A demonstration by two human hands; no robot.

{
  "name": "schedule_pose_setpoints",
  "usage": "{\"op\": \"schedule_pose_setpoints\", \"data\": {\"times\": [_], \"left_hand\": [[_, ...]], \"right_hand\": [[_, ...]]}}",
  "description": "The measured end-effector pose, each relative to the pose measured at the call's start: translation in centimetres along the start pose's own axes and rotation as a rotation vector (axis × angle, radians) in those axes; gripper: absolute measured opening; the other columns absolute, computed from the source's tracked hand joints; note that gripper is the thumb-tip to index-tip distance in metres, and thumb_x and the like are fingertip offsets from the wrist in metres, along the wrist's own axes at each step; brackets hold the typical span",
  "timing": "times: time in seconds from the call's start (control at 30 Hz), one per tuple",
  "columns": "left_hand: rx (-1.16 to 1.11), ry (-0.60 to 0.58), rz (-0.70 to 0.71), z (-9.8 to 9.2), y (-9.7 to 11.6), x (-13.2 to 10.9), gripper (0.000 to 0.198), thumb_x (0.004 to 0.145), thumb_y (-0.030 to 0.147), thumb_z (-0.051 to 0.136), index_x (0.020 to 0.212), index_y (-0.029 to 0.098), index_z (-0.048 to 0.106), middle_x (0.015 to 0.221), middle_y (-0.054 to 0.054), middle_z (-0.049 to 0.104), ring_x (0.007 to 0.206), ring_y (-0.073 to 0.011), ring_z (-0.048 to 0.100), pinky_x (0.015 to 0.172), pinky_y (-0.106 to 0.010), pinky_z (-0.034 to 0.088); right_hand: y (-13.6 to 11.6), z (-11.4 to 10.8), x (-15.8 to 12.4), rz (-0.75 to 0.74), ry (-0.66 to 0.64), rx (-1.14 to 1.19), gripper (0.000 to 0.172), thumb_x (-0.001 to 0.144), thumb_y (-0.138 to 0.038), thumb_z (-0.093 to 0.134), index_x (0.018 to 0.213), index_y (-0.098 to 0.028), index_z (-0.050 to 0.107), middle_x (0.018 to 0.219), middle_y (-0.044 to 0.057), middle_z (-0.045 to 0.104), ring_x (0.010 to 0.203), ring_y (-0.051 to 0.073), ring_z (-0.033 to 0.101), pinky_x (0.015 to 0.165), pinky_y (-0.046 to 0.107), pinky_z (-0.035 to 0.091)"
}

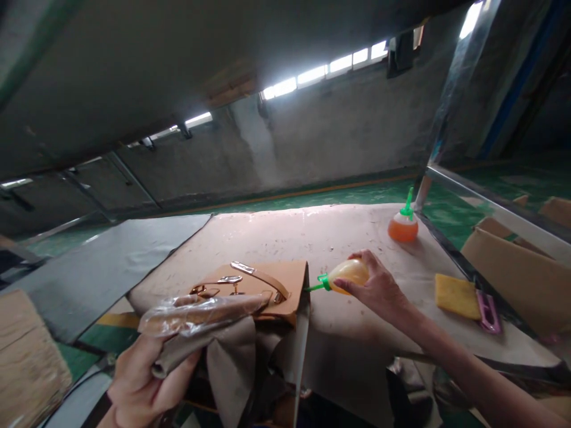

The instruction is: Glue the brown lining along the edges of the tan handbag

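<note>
My left hand (143, 377) is closed on a tan handbag (263, 276), at the end where clear plastic wraps its handle (200, 315). Metal fittings and a strap (259, 276) lie on the bag's tan panel, and grey-brown lining cloth (232, 356) hangs from its near side. In my right hand (372, 282) is a squeeze bottle (350, 274) with yellowish liquid and a green nozzle. The bottle lies tilted sideways, its nozzle tip at the bag's right edge. Whether the tip touches the edge, I cannot tell.
On the table (285, 229) at the far right stands a second squeeze bottle (402, 227) with orange liquid. A yellow sponge (457, 296) and a pink plastic tool (488, 312) lie nearer. Cardboard boxes (513, 279) sit beyond the right edge; a metal post (455, 83) rises there.
</note>
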State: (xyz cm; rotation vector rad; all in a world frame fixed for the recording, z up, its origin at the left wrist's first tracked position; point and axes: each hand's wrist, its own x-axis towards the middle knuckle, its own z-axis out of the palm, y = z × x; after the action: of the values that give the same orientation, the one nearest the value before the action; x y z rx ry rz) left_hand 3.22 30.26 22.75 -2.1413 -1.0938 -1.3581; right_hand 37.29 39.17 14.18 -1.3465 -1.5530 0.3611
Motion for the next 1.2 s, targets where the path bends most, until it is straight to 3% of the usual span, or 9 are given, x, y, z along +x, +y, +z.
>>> {"op": "schedule_pose_setpoints", "data": {"times": [0.13,0.2,0.37,0.53,0.67,0.83,1.07,1.2], "left_hand": [[0.065,-0.032,0.17,0.2,0.8,0.3,0.009,0.075,0.012,0.056,0.069,0.018,0.053,0.053,0.005,0.056,0.033,-0.006,0.048,0.036,-0.012,0.042],[0.076,-0.041,0.164,0.3,0.7,0.0,0.006,0.078,0.015,0.057,0.072,0.017,0.055,0.056,0.004,0.059,0.034,-0.0061,0.05,0.036,-0.012,0.041],[0.06,-0.045,0.135,0.4,0.3,-1.1,0.006,0.079,0.016,0.058,0.073,0.018,0.057,0.054,0.005,0.058,0.028,-0.0041,0.036,0.033,-0.015,0.037],[0.07,-0.068,0.098,0.3,0.1,-2.4,0.007,0.081,0.019,0.057,0.074,0.018,0.056,0.053,0.003,0.057,0.035,-0.0078,0.046,0.035,-0.017,0.037],[0.085,-0.021,0.094,0.5,0.1,-3.0,0.013,0.081,0.02,0.06,0.07,0.018,0.054,0.05,0.005,0.053,0.032,-0.0064,0.041,0.033,-0.017,0.034],[0.107,0.008,0.119,0.8,0.6,-3.2,0.015,0.083,0.021,0.058,0.069,0.018,0.054,0.05,0.006,0.053,0.035,-0.0066,0.044,0.038,-0.016,0.039],[0.087,-0.006,0.083,0.9,0.8,-3.8,0.007,0.082,0.012,0.055,0.08,0.018,0.059,0.067,0.001,0.064,0.035,-0.0058,0.04,0.055,-0.023,0.054],[0.072,0.011,0.092,0.9,0.7,-3.8,0.008,0.079,0.012,0.058,0.074,0.017,0.057,0.059,0.002,0.061,0.036,-0.0066,0.045,0.047,-0.019,0.051]], "right_hand": [[0.0,0.4,0.9,-0.011,0.034,0.006,0.048,0.067,-0.059,0.065,0.094,-0.023,0.049,0.096,0.006,0.056,0.086,0.024,0.058,0.078,0.04,0.05],[0.1,0.4,0.7,-0.004,0.022,0.006,0.048,0.067,-0.059,0.065,0.093,-0.023,0.049,0.095,0.006,0.055,0.084,0.024,0.058,0.075,0.039,0.051],[0.0,-0.6,-1.4,0.036,-0.057,-0.003,0.043,0.069,-0.053,0.068,0.094,-0.022,0.051,0.091,0.004,0.055,0.076,0.021,0.058,0.069,0.036,0.05],[-0.6,-0.9,-2.7,0.06,-0.098,0.006,0.043,0.068,-0.053,0.068,0.094,-0.022,0.051,0.094,0.005,0.056,0.079,0.022,0.058,0.072,0.037,0.049],[-0.7,-0.8,-3.3,0.084,-0.143,0.029,0.045,0.066,-0.053,0.067,0.094,-0.022,0.051,0.094,0.006,0.058,0.08,0.023,0.06,0.071,0.038,0.05],[-0.7,-1.2,-3.6,0.13,-0.108,0.007,0.049,0.064,-0.057,0.066,0.094,-0.022,0.05,0.096,0.008,0.058,0.082,0.025,0.06,0.075,0.041,0.048],[-1.7,-1.6,-4.3,0.183,-0.157,0.01,0.051,0.064,-0.061,0.064,0.093,-0.021,0.05,0.086,0.006,0.061,0.068,0.023,0.061,0.06,0.037,0.05],[-1.8,-1.6,-5.2,0.199,-0.229,0.063,0.051,0.065,-0.06,0.065,0.095,-0.021,0.05,0.08,0.004,0.062,0.062,0.021,0.061,0.056,0.034,0.051]]}}
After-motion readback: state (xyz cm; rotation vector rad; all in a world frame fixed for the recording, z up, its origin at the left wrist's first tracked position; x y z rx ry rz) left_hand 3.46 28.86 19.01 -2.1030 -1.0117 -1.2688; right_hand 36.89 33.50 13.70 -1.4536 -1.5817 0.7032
